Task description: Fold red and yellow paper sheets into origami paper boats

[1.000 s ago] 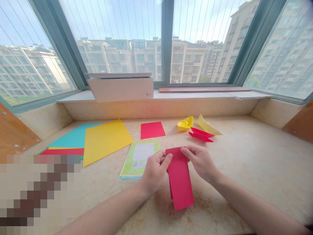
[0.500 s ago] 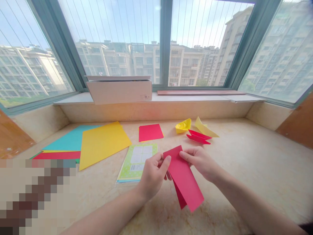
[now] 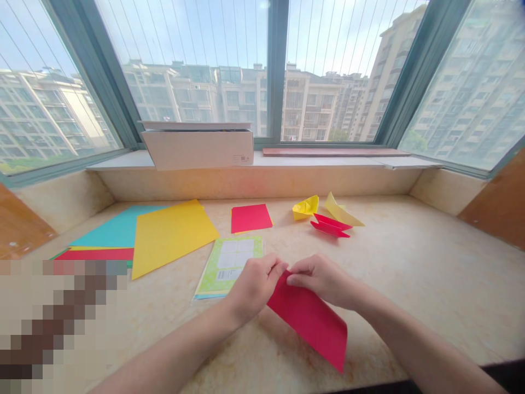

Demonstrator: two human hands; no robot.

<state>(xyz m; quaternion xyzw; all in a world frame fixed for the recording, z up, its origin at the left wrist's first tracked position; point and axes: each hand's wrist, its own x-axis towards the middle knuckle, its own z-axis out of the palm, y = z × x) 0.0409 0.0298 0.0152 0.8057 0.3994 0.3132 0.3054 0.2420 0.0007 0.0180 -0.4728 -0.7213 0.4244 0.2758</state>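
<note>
Red folded paper (image 3: 311, 320): my left hand (image 3: 252, 287) and right hand (image 3: 322, 279) pinch its upper end, wrists low over surface (image 3: 410, 262).

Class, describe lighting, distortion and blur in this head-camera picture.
Head view: daylight through the windows backlights the counter; the wide lens bows the window frames; a pixelated block masks the lower left; the red paper, left hand and right hand look sharp.

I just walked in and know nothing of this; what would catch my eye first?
The left hand and the right hand pinch one end of a folded red paper, at the front middle of the table. Behind them lie a yellow paper shape and a red paper shape; a big yellow sheet lies to the left.
</note>
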